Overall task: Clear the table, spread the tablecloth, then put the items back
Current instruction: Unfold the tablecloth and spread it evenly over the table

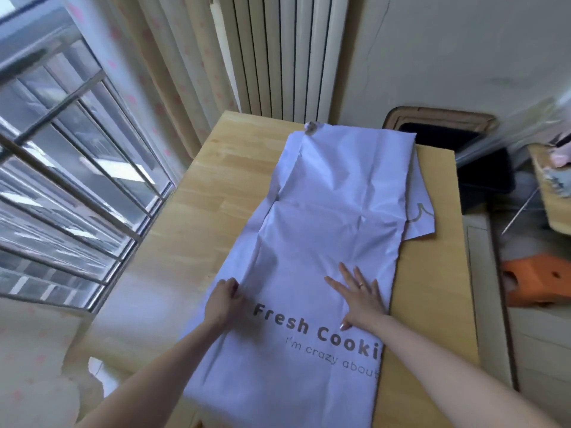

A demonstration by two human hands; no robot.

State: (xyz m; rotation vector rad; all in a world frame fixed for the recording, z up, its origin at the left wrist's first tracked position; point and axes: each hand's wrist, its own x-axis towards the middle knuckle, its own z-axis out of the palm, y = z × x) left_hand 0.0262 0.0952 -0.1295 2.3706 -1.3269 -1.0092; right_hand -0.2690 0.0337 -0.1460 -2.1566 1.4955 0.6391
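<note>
A pale lilac tablecloth (pixel 327 217) with dark printed lettering lies folded lengthwise down the middle of the light wooden table (pixel 216 193). Bare wood shows on both sides of it, and a folded flap sticks out at its right edge. My left hand (pixel 224 301) pinches the cloth's left edge near the lettering. My right hand (pixel 360 296) lies flat on the cloth with fingers spread, pressing it down. A small grey lump (pixel 310 127) sits at the cloth's far corner.
A radiator (pixel 278 54) stands behind the table's far end and a window (pixel 61 143) runs along the left. To the right are a black bin (pixel 445 134), an orange stool (pixel 537 282) on the floor and a second wooden surface (pixel 553 186) with items.
</note>
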